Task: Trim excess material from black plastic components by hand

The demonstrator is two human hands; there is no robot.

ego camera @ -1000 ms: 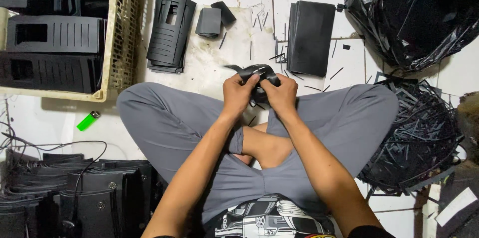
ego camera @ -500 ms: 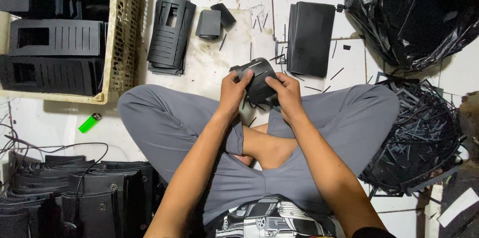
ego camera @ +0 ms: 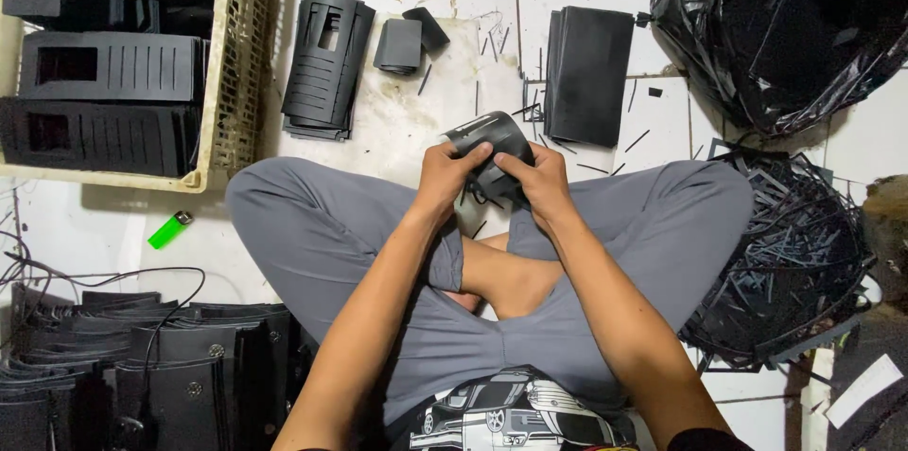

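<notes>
I sit cross-legged on a white tiled floor in grey trousers. Both hands hold one curved black plastic panel (ego camera: 492,139) above my crossed legs. My left hand (ego camera: 446,177) grips its left edge, thumb on top. My right hand (ego camera: 537,179) pinches its right lower side. The panel is tilted, its glossy outer face turned up toward the camera. Its lower part is hidden behind my fingers.
A cream crate (ego camera: 241,73) of slotted black panels stands at upper left. A stack of black covers (ego camera: 326,63), small black pieces (ego camera: 397,44) and flat black sheets (ego camera: 588,73) lie ahead. Black bags (ego camera: 785,26), a scrap trimmings pile (ego camera: 804,252), a green lighter (ego camera: 168,229) and stacked panels (ego camera: 161,366) surround me.
The black panel has been turned in my hands from a flat, edge-on pose to an upright one with its curved face showing. Both hands shifted slightly along its edges.
</notes>
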